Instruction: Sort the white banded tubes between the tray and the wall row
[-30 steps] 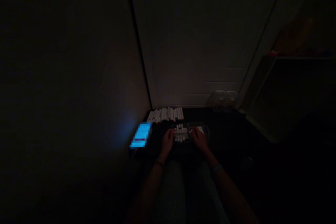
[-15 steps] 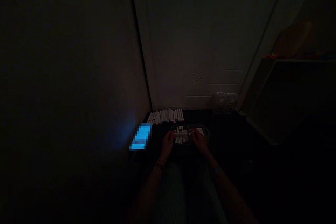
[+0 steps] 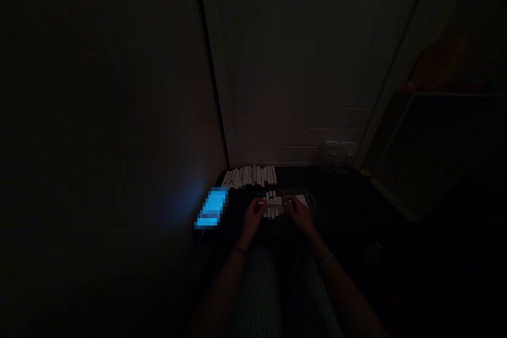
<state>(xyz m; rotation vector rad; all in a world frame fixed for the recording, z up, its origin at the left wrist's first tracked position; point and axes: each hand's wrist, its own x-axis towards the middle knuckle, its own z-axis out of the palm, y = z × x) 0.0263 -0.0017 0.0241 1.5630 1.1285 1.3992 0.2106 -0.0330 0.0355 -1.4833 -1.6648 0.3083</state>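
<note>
A white marker [image 3: 275, 204] lies crosswise between my two hands, above an open clear case. My left hand [image 3: 254, 212] is closed on its left end, and my right hand [image 3: 298, 213] pinches its right end. Below it, several white markers [image 3: 271, 213] stand in rows in the left half of the case [image 3: 312, 199]. The right half of the case holds something pale, partly covered by my right hand. Dim light hides the finer details of the fingers and the marker's ends.
A row of several white markers [image 3: 253, 175] lies at the back left of the dark table [image 3: 340, 195]. A glowing, pixelated screen [image 3: 214, 207] is at the left by the wall. Two clear containers [image 3: 338, 157] stand at the back right. A shelf unit [image 3: 412, 116] is farther right.
Both hands stay over the case with the marker between them. The left hand has shifted very slightly; the view has barely moved.
</note>
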